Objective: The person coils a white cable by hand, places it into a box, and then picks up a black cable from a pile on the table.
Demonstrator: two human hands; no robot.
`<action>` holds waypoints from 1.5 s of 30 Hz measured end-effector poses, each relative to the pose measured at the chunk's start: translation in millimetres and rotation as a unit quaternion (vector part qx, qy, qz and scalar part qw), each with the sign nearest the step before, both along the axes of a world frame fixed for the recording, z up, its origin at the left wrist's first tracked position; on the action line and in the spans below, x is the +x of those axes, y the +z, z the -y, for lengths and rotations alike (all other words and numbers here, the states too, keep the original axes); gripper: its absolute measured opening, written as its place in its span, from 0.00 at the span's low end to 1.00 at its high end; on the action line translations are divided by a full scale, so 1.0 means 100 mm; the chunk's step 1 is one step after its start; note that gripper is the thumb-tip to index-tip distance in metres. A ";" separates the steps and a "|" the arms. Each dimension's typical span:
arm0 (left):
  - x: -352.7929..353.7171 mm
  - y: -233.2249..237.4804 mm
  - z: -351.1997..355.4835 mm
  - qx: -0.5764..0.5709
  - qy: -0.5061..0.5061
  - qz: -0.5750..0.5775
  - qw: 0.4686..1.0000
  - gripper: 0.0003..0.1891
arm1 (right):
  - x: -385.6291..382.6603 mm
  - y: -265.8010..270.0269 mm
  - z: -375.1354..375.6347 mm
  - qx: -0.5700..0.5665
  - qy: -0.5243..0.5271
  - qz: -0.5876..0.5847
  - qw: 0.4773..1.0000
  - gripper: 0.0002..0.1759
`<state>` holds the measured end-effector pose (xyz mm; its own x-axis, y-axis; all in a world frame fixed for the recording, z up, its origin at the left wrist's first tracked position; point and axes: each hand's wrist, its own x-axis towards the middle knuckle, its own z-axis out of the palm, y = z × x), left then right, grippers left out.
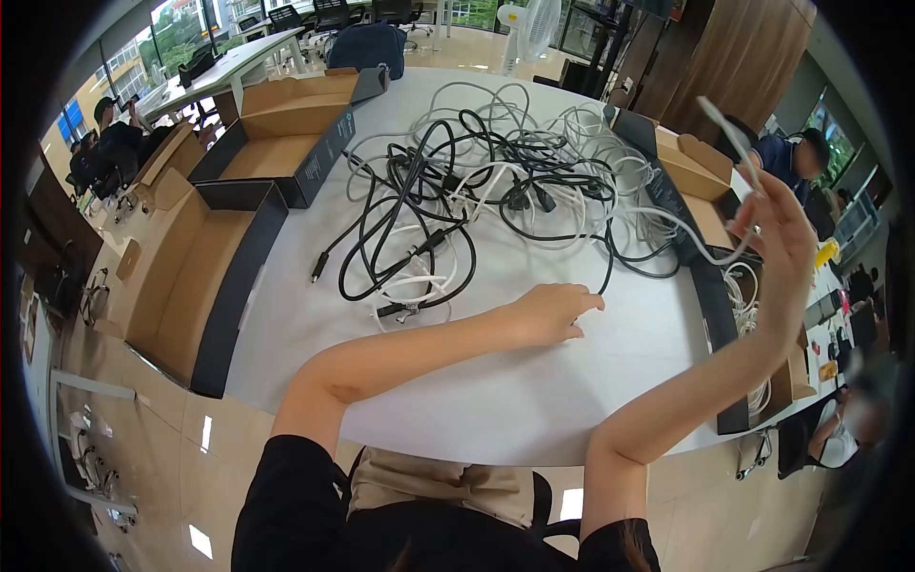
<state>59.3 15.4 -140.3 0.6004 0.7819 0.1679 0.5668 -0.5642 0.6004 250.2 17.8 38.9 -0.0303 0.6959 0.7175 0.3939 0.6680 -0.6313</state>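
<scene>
A tangled heap of black and white cables (pixel 477 191) lies on the round white table (pixel 496 391). My left hand (pixel 553 313) rests on the table just in front of the heap, fingers closed on the end of a black cable (pixel 607 262). My right hand (pixel 777 238) is raised at the right and grips a white cable (pixel 729 133). One end of it sticks up above the hand. The other part trails down toward the heap.
Two open cardboard boxes (pixel 205 267) (pixel 291 129) sit at the table's left. Another box (pixel 739 315) at the right holds white cables. A dark bag (pixel 367 48) lies at the far edge. People sit at the far left and at the right.
</scene>
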 end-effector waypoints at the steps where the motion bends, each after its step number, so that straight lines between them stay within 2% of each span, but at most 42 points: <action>1: 0.00 -0.08 -0.03 0.015 0.007 0.004 1.000 0.23 | -0.03 0.00 -0.07 -0.021 0.018 0.009 1.000 0.13; 2: 0.00 -0.22 -0.08 0.031 0.013 0.007 0.999 0.24 | -0.09 0.01 -0.08 -0.027 -0.001 0.007 1.000 0.13; 6: -0.01 -0.19 -0.10 0.052 0.007 0.023 0.998 0.25 | -0.21 0.00 -0.07 -0.042 0.005 -0.017 0.999 0.12; 9: -0.01 -0.04 -0.10 0.037 0.036 -0.030 0.998 0.22 | -0.22 -0.01 -0.09 -0.058 0.052 -0.003 0.997 0.12; 10: -0.03 -0.07 -0.14 0.053 0.047 -0.010 0.997 0.20 | -0.23 -0.01 -0.11 -0.069 0.056 -0.034 0.995 0.11; 13: -0.11 -0.31 -0.35 0.121 0.090 0.027 0.988 0.15 | -0.32 0.00 -0.13 -0.029 -0.014 -0.002 0.999 0.12; 14: -0.16 -0.39 -0.40 0.155 0.115 0.025 0.981 0.14 | -0.32 -0.07 -0.21 0.022 0.009 -0.012 1.000 0.12; 17: -0.24 -0.40 -0.44 0.200 0.167 0.010 0.965 0.10 | -0.34 -0.09 -0.29 -0.047 -0.100 0.137 0.984 0.12; 20: -0.24 -0.31 -0.45 0.219 0.200 0.025 0.955 0.09 | -0.42 -0.29 -0.60 -0.107 -0.081 0.183 0.974 0.12; 23: -0.28 -0.13 -0.41 0.242 0.227 0.003 0.943 0.13 | -0.50 -0.52 -0.89 -0.261 -0.025 0.176 0.949 0.14; 25: -0.31 -0.04 -0.40 0.284 0.256 -0.034 0.924 0.15 | -0.50 -0.85 -1.16 -0.248 -0.046 0.203 0.946 0.17; 26: -0.34 -0.03 -0.44 0.299 0.261 -0.077 0.915 0.18 | -0.46 -1.09 -1.39 -0.176 -0.067 0.248 0.950 0.17; 29: -0.45 0.03 -0.48 0.286 0.295 -0.113 0.905 0.21 | -0.48 -1.28 -1.54 -0.211 -0.026 0.312 0.926 0.17; 32: -0.53 0.03 -0.53 0.304 0.276 -0.119 0.904 0.23 | -0.47 -1.44 -1.65 -0.260 -0.042 0.349 0.899 0.16; 36: -0.52 -0.11 -0.59 0.288 0.230 -0.112 0.923 0.23 | -0.31 -1.35 -1.60 -0.265 -0.014 0.377 0.888 0.16; 39: -0.54 -0.14 -0.57 0.279 0.239 -0.172 0.914 0.25 | -0.17 -0.94 -1.27 -0.274 -0.048 0.389 0.878 0.11; 43: -0.57 -0.18 -0.56 0.251 0.234 -0.183 0.921 0.24 | 0.16 -0.58 -0.90 -0.219 -0.078 0.327 0.916 0.12; 45: -0.55 -0.19 -0.54 0.217 0.237 -0.187 0.928 0.26 | 0.43 -0.61 -0.94 -0.127 -0.039 0.276 0.952 0.10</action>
<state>4.1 69.3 -159.3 0.2856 0.8808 0.3776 0.9363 -0.3404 0.0860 293.0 112.2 -21.7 -0.2950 0.8601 0.4163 0.7551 0.4768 -0.4501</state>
